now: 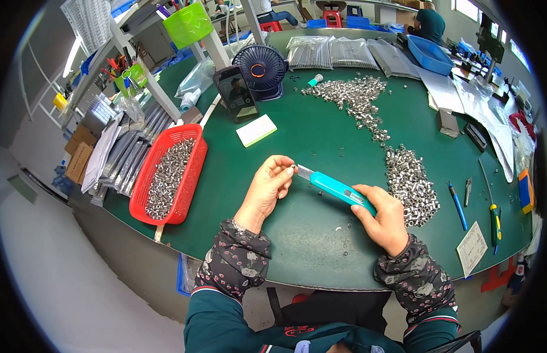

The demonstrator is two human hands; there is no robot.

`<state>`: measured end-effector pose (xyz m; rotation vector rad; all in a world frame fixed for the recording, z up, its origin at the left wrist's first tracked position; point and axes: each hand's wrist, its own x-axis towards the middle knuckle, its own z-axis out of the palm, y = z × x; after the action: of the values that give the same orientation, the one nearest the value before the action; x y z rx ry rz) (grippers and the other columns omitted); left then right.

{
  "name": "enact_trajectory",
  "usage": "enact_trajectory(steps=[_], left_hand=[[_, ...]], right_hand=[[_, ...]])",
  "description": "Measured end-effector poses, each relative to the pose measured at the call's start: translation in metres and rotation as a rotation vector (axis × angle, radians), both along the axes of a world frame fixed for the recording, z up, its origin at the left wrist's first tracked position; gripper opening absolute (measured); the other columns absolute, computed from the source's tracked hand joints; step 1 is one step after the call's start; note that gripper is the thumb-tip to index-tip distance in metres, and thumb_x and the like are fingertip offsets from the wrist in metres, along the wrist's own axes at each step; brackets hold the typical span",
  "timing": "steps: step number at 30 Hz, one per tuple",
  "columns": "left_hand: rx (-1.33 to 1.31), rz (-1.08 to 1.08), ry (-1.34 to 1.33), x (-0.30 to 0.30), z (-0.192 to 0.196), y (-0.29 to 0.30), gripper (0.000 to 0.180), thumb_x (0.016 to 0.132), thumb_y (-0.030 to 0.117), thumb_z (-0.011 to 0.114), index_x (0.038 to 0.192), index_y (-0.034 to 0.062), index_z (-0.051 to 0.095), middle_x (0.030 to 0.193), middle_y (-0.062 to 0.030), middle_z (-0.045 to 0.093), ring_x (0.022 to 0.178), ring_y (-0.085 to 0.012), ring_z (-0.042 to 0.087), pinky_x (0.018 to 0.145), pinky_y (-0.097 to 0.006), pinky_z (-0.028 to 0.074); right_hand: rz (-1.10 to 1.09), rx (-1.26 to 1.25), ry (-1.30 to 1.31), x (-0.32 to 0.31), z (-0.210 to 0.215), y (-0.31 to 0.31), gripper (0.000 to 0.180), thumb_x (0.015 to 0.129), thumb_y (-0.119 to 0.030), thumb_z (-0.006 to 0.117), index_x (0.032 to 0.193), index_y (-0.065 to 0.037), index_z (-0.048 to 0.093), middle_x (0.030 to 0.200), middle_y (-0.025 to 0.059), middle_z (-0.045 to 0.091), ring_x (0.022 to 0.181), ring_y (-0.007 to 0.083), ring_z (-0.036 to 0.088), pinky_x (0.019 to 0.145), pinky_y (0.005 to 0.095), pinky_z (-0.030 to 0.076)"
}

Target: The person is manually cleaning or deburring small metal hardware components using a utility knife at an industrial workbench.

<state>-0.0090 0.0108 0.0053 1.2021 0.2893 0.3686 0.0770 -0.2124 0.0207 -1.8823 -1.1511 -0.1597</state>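
Between the thumb and fingertips of my left hand [267,185] is a small metal ring-like part [294,168], mostly covered by the fingers. My right hand [386,220] is wrapped round the rear of a teal utility knife [335,187]. Its bare blade [304,172] points left, with the tip at or very near the small part; I cannot tell if they touch. Right beside my right hand lies a heap of short silvery metal sleeves [410,185]. A looser heap of similar pieces [347,94] spreads farther back on the green table [238,176].
At the left edge stands a red plastic basket [197,170] of small metal parts. A phone [236,94] leans before a dark fan [260,69], near a white pad [256,130]. Rightward lie a blue pen [457,206], a screwdriver [495,225] and a paper slip [472,249].
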Motion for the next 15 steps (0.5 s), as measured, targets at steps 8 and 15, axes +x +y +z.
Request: enact_trajectory(steps=[8,15], left_hand=[[-0.007,-0.022,-0.04,0.0005,-0.003,0.0019,0.013,0.08,0.011,0.054,0.089,0.0057,0.048,0.077,-0.0008,0.051,0.054,-0.0028,0.041,0.039,-0.013,0.032],[0.021,-0.069,-0.047,0.0,-0.0025,0.0002,0.011,0.081,0.014,0.054,0.087,0.0058,0.05,0.068,0.0021,0.048,0.052,-0.0025,0.041,0.039,-0.013,0.032]], right_hand=[[0.043,-0.012,0.096,0.0015,-0.0015,-0.0006,0.025,0.071,-0.016,0.059,0.093,-0.006,0.056,0.071,0.0111,0.054,0.059,0.0263,0.054,0.053,0.032,0.042],[0.086,0.003,0.178,0.0032,-0.0057,-0.0006,0.023,0.072,-0.018,0.058,0.093,-0.006,0.056,0.071,0.0111,0.055,0.06,0.0258,0.054,0.053,0.0322,0.043]])
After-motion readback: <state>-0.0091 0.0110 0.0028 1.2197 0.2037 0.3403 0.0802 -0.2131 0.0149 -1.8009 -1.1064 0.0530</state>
